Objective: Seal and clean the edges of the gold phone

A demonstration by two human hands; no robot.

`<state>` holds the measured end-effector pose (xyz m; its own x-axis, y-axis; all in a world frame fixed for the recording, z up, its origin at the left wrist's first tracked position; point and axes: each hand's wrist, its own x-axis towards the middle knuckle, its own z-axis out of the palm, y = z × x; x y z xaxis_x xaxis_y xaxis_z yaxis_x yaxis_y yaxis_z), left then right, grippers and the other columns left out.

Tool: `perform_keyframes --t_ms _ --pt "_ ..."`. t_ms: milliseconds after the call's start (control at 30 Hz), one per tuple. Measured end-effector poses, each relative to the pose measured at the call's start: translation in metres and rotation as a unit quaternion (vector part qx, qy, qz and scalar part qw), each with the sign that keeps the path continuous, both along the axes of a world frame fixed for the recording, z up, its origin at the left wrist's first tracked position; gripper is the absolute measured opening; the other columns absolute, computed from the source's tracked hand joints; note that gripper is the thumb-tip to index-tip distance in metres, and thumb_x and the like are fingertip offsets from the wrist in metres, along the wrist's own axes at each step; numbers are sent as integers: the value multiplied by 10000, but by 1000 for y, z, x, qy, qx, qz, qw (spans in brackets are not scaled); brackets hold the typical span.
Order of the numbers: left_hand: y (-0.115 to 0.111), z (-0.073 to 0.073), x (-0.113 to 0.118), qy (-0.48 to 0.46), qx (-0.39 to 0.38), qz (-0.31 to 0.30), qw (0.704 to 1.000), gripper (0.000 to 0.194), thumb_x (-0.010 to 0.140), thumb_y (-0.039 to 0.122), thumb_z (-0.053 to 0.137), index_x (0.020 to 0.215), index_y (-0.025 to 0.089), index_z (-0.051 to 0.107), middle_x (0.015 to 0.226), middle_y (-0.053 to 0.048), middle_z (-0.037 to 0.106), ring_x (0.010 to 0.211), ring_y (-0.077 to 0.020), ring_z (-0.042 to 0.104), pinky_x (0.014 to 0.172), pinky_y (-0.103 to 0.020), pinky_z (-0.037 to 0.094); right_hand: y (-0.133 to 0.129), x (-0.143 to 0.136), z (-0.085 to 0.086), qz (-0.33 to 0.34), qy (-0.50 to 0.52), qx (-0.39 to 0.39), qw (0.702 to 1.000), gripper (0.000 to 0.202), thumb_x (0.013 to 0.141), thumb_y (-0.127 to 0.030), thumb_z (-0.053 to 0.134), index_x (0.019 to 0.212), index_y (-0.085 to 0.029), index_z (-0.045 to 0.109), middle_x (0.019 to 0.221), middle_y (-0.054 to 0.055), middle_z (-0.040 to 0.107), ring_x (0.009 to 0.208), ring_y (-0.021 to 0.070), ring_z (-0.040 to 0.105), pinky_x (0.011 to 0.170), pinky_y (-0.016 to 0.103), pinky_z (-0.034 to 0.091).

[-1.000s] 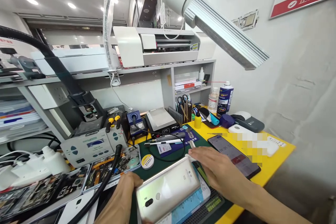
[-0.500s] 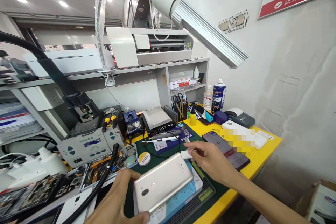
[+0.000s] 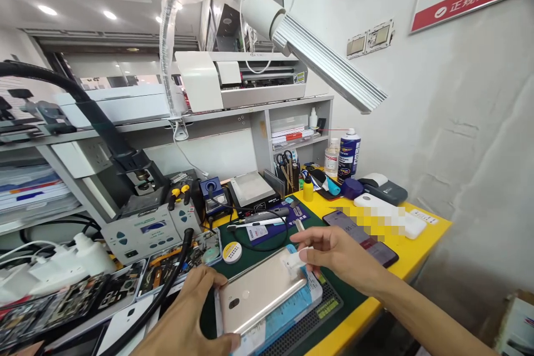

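Note:
A gold phone [image 3: 262, 292] lies back side up on a blue and white box [image 3: 283, 311], over a dark green mat [image 3: 350, 303]. My left hand [image 3: 192, 311] grips the phone's left end between thumb and fingers. My right hand [image 3: 334, 253] pinches a small white piece [image 3: 295, 260] over the phone's far right end. Whether that piece touches the phone cannot be made out. A thin metallic strip [image 3: 300, 226] shows just beyond my right fingers.
A dark phone [image 3: 350, 233] and a white device [image 3: 411, 223] lie on the yellow table [image 3: 434, 228] at right. Trays of parts [image 3: 217, 258], a grey station [image 3: 146, 236] and a black hose [image 3: 167, 283] are at left. A lamp [image 3: 325, 55] hangs above.
My right hand has brought the white piece from beside the phone's right end to over its back. My left hand still holds the phone. The camera view has shifted slightly.

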<state>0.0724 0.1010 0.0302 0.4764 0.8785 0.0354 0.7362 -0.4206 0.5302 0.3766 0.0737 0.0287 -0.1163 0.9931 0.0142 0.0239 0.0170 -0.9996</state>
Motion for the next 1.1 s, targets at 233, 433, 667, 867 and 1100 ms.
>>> perform_keyframes --t_ms 233,433,667,867,1100 --pt "-13 6 15 -217 49 10 975 265 890 481 600 1000 247 658 1109 -66 617 1075 -258 577 946 -353 452 -5 -26 2 103 123 -33 986 368 748 -252 820 1069 -109 709 732 7 655 555 112 599 483 212 470" --pt "-30 26 48 -282 -192 -36 939 502 884 659 571 983 178 675 696 10 564 619 -122 456 561 -233 349 -4 -51 8 137 139 -4 981 355 736 -251 823 1042 -103 718 772 21 671 536 110 604 471 216 487" --pt "-39 30 56 -301 -239 -29 923 519 796 684 670 722 170 645 529 48 469 481 -85 366 439 -216 238 -18 -56 13 100 202 -74 971 487 740 -414 855 1076 -102 690 715 30 670 551 120 615 461 203 485" --pt "-39 35 63 -264 -206 -36 942 475 851 624 634 728 165 626 547 51 455 509 -93 379 464 -218 255 -31 -56 -3 96 151 -48 983 457 802 -545 770 776 -96 687 613 25 629 445 77 530 373 154 407" --pt "-31 36 72 -173 -79 -73 979 340 944 454 558 759 176 621 617 51 465 588 -115 382 536 -240 285 -36 -42 -4 77 210 -107 969 452 788 -532 790 731 -97 681 559 10 614 387 84 537 350 166 417"
